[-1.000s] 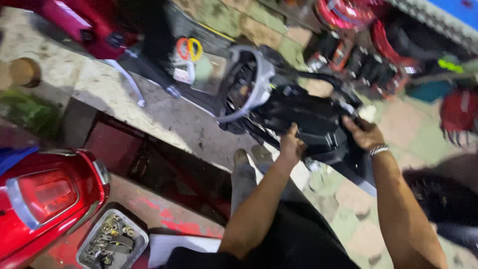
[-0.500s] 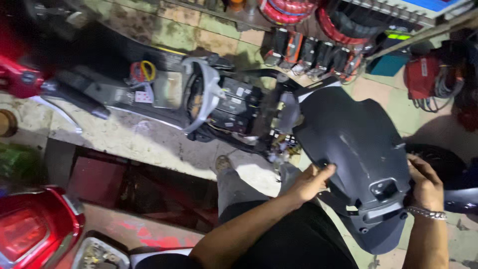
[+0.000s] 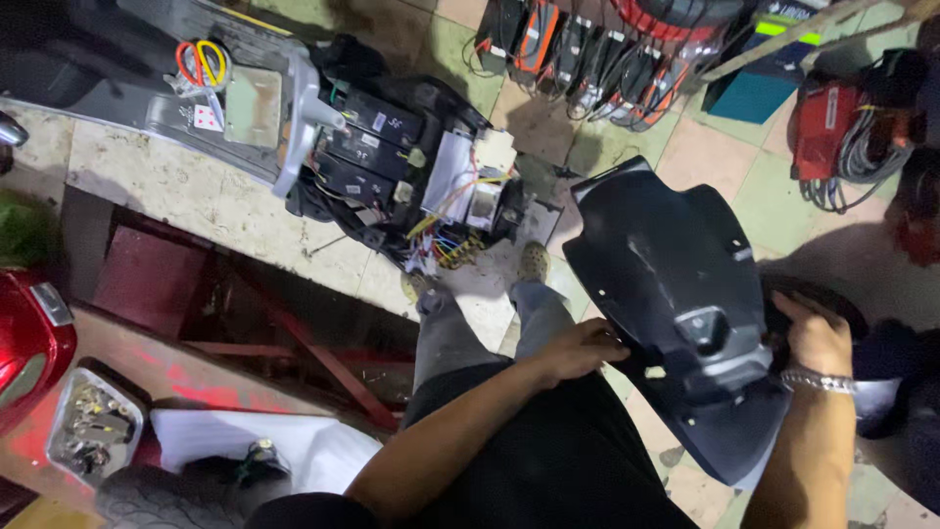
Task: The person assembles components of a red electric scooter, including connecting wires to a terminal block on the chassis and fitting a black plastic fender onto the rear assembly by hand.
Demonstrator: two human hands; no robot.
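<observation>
I hold a large dark plastic scooter body panel (image 3: 676, 284) in both hands, lifted off to the right above the tiled floor. My left hand (image 3: 578, 351) grips its near left edge. My right hand (image 3: 813, 338), with a metal bracelet on the wrist, grips its right edge. On the floor ahead lies the opened scooter frame (image 3: 401, 157), its black battery blocks and a bundle of coloured wires (image 3: 446, 240) exposed. My legs and feet stand just in front of the wiring.
A row of batteries with cables (image 3: 578, 54) lines the far wall. A red tool with a coiled grey cable (image 3: 837, 132) sits at right. At left are a red scooter tail (image 3: 29, 343), a tray of small metal parts (image 3: 93, 426), a tyre (image 3: 176, 495) and scissors (image 3: 201, 64).
The dark panel has come off the scooter frame and swung right and nearer to me in both hands. The batteries and wiring under it now show.
</observation>
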